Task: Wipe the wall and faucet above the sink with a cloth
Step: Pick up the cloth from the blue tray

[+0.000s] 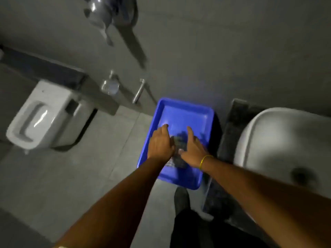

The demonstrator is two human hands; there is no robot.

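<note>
A dark grey cloth [179, 151] lies bunched in a blue plastic tray [186, 113] on the floor beside the sink. My left hand [160, 144] and my right hand [194, 151] both reach down into the tray and rest on either side of the cloth, fingers spread and touching it. Whether either hand grips it is blurred. The white sink basin [279, 140] sits at the right on a dark speckled counter [232, 133]. A chrome fitting [107, 9] is fixed to the grey wall [223, 51] at the top. The sink's faucet is out of view.
A white toilet [44, 115] stands at the left. A chrome holder [110, 85] and a spray handle [138, 92] hang on the wall between toilet and tray. My dark shoe [181, 197] stands on the grey floor tiles just below the tray.
</note>
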